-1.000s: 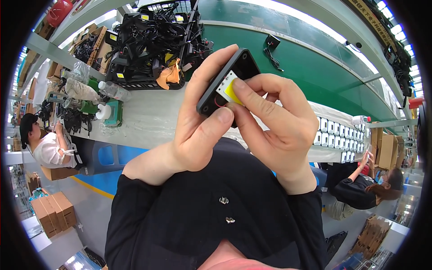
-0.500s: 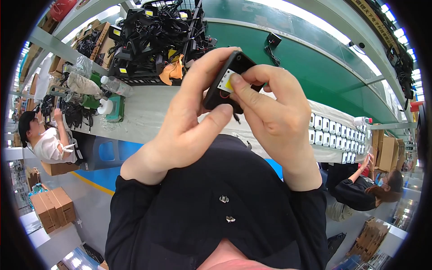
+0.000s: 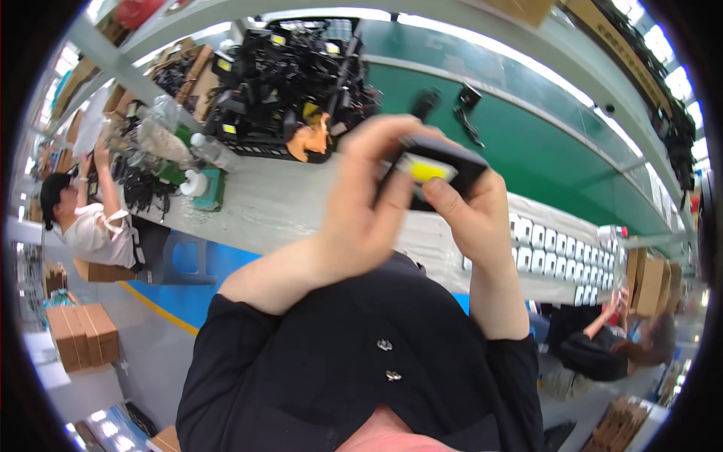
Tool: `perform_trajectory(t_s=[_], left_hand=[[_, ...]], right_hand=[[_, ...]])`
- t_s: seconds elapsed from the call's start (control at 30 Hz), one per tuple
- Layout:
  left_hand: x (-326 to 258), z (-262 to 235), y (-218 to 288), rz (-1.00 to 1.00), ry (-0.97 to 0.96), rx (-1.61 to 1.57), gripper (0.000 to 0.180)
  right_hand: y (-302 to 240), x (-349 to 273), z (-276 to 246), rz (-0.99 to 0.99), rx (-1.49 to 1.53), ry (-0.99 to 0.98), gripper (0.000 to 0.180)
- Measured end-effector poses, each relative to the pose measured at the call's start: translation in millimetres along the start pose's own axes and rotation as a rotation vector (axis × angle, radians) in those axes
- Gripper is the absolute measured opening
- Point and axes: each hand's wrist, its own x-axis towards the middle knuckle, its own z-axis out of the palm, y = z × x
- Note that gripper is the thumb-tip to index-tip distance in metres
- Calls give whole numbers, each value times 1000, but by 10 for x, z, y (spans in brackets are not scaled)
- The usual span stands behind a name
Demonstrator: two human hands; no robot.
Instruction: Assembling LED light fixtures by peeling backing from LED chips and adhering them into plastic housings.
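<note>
Both my hands hold a small black LED floodlight [image 3: 468, 162] above the light-coloured work surface. A yellow LED panel [image 3: 429, 172] shows in its face. My left hand [image 3: 365, 207] grips the left side, its thumb close to the panel; motion blurs it. From the right, my right hand [image 3: 480, 218] clasps the housing with its thumb at the panel's lower edge. My fingers hide the far side of the housing. Just beyond them is a blurred dark piece [image 3: 426, 103]; whether it joins the floodlight I cannot tell.
A black crate [image 3: 256, 145] heaped with cabled floodlights stands back left, an orange piece [image 3: 309, 139] at its edge. Near it are a clear bottle [image 3: 218, 154] and a white bottle [image 3: 193, 183]. A black adapter [image 3: 469, 96] lies on green. White-framed pieces [image 3: 561, 260] line the right. People work both sides.
The floodlight has turned from steeply tilted to nearly level, its panel now facing me. My left thumb has moved up to the panel, and my right fingers have shifted to the housing's right side.
</note>
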Motion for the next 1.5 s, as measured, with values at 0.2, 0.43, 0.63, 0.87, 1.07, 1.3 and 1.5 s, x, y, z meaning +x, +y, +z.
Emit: perform_trajectory(t_s=[0.2,0.43,0.63,0.87,1.07,1.3,1.5], left_hand=[[-43,-22,-77,-270,-153,-65,32],[-121,-5,-447,-301,115,-134,23],[140,-375,-911,-468,54,-197,29],[944,-2225,-2115,-859,415,-415,26],[1044,-3169,-2853,-1094,418,-331,34],[988,-2801,-2479,-1122,414,331,67],[528,-2844,-2463,-956,303,701,59]], right_hand=[[163,-22,-223,-81,-460,94,29],[340,243,-118,-10,-450,114,26],[504,391,-205,25,-284,13,56],[1599,702,-895,458,-336,189,42],[2758,1240,-1028,660,-617,120,45],[3461,2183,-817,330,-1198,-179,51],[3937,2271,-773,381,-1370,-65,22]])
